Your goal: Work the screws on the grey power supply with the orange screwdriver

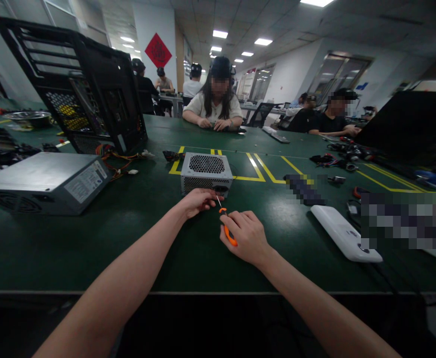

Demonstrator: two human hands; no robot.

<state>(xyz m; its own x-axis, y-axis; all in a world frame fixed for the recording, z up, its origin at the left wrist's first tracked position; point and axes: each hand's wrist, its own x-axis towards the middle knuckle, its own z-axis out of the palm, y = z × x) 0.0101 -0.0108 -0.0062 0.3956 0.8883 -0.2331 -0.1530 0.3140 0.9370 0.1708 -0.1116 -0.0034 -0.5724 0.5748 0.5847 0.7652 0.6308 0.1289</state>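
A green table (53, 258) with yellow floor-style lines taped across it fills most of the view. On its left stands a tall black PC case (109, 89), open-sided and leaning in the wide view. A large dark panel (415, 119) rises at the right edge. In front of the case lies a wide grey power supply (49, 171), a label on its side, with coloured cables (119, 163) just beyond it. Across the table sits a person (218, 107) in a pale top and dark cap, both hands low over the tabletop; more people sit farther back in the room. A long white device (344, 233) lies at the right, near the wearer.

In the middle, straight ahead of the wearer, sits a small power supply (207, 171), a silver box with a honeycomb grille on top and a dark socket low on the side facing the wearer. Two bare forearms reach in from below. The right hand (245, 236) is curled firmly round a screwdriver handle. The left hand (199, 201) is at the box's lower front edge, fingers bent and close together; whether they pinch anything or touch the box, I cannot tell. On the wall behind hangs a red diamond sign (158, 50). Smallest is the screwdriver (229, 235), orange and black, its thin shaft slanting up to the left fingertips, just below the socket; its contact point is too small to make out.
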